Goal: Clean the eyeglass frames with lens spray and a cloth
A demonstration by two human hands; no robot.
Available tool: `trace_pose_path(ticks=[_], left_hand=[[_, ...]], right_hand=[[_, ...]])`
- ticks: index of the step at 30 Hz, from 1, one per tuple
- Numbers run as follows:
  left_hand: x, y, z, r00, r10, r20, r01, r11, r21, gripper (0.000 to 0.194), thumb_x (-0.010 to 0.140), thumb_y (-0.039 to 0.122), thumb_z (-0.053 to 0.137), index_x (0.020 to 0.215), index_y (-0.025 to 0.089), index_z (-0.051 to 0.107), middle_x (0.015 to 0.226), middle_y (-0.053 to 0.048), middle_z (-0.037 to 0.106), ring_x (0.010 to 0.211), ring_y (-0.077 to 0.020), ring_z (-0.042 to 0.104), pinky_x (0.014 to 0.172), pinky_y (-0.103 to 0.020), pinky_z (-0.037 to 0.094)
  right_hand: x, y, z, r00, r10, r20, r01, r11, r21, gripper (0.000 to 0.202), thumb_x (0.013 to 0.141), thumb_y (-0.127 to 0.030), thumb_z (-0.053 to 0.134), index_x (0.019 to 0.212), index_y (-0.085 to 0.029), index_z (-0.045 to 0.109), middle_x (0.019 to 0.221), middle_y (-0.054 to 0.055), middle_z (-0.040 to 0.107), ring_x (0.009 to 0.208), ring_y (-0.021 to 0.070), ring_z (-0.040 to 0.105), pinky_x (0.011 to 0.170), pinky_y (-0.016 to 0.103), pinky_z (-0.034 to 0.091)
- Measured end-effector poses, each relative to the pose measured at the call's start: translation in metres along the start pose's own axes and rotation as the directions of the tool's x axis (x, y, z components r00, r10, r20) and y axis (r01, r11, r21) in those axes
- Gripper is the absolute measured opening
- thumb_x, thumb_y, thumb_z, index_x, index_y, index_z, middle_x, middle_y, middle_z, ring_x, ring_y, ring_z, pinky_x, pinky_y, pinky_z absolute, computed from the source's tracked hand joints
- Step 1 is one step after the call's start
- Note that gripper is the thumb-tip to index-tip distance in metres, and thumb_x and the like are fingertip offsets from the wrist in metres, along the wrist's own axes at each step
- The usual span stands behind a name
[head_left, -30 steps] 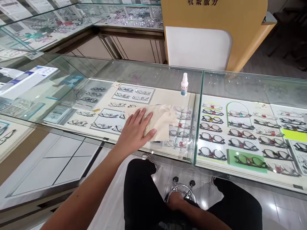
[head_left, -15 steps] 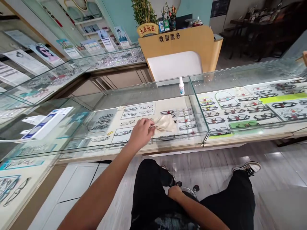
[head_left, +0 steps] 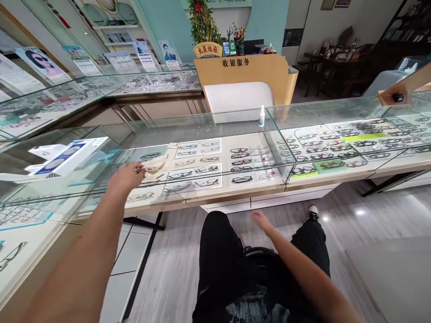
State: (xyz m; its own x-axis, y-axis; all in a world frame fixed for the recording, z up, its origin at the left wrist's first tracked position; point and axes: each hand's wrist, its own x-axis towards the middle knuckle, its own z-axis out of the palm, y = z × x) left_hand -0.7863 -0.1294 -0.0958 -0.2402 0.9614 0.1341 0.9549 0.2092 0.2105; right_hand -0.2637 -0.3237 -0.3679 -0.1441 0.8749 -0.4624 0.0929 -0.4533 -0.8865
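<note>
My left hand [head_left: 128,176] is closed on one edge of a cream cloth [head_left: 155,164], over the left part of the glass display case [head_left: 202,194]. The cloth spreads to the right of my fingers on the glass top. My right hand [head_left: 261,219], blurred by motion, is above the floor in front of the case, near my knee, and its fingers are too smeared to read. Beneath the glass, several eyeglass frames [head_left: 241,179] lie in rows. A small white spray bottle [head_left: 261,116] stands upright toward the back of the case top.
A white and blue folded card display [head_left: 63,157] stands on the glass at the left. Beyond is a wooden cashier counter [head_left: 279,72]. Further right, a wooden stand [head_left: 400,92] rests on the glass. More display cases [head_left: 151,85] run along the left.
My left hand has moved left across the glass with the cloth. My right hand has lifted away from my lap toward the case. The view has shifted, and my legs sit differently.
</note>
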Motion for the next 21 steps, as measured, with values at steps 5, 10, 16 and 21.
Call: trace_pose_path(ticks=[5,10,16,21], left_hand=[[0.004,-0.053,-0.013,0.969,-0.239,-0.061,0.237,0.971,-0.038,0.058,0.079,0.078,0.064,0.087,0.021,0.066,0.081,-0.007,0.060,0.099,-0.0338,0.062,0.097,-0.070,0.058],[-0.031,-0.044,-0.021,0.952,-0.184,-0.245,0.145,0.974,-0.172,0.068,0.088,0.067,0.066,0.126,0.011,0.067,0.136,-0.021,0.069,0.130,-0.0452,0.059,0.114,-0.083,0.045],[-0.150,0.061,0.025,0.870,0.199,-0.451,-0.269,0.958,-0.098,0.051,0.109,0.048,0.051,0.143,0.012,0.061,0.163,-0.025,0.056,0.154,-0.0434,0.049,0.129,-0.068,0.037],[-0.235,0.135,0.085,0.892,0.385,-0.238,-0.432,0.881,-0.191,0.051,0.107,0.044,0.051,0.151,0.022,0.062,0.164,-0.024,0.059,0.154,-0.0435,0.054,0.128,-0.065,0.040]], right_hand=[[0.050,-0.053,-0.076,0.925,0.164,-0.344,-0.037,0.937,0.347,0.045,0.086,-0.063,0.083,0.101,-0.027,0.060,0.095,0.001,0.064,0.091,0.0182,0.067,0.079,0.027,0.060],[0.062,-0.067,-0.093,0.859,0.302,-0.413,-0.045,0.849,0.527,0.039,0.086,-0.051,0.081,0.091,-0.028,0.051,0.085,-0.002,0.057,0.079,0.0150,0.061,0.071,0.022,0.057],[0.062,-0.057,-0.093,0.866,0.315,-0.389,-0.020,0.798,0.602,0.038,0.081,-0.048,0.083,0.094,-0.029,0.053,0.088,-0.003,0.057,0.086,0.0173,0.067,0.075,0.025,0.060],[0.048,-0.052,-0.094,0.888,0.293,-0.353,-0.026,0.801,0.598,0.037,0.082,-0.048,0.083,0.096,-0.029,0.055,0.089,-0.002,0.059,0.090,0.0183,0.069,0.079,0.026,0.061]])
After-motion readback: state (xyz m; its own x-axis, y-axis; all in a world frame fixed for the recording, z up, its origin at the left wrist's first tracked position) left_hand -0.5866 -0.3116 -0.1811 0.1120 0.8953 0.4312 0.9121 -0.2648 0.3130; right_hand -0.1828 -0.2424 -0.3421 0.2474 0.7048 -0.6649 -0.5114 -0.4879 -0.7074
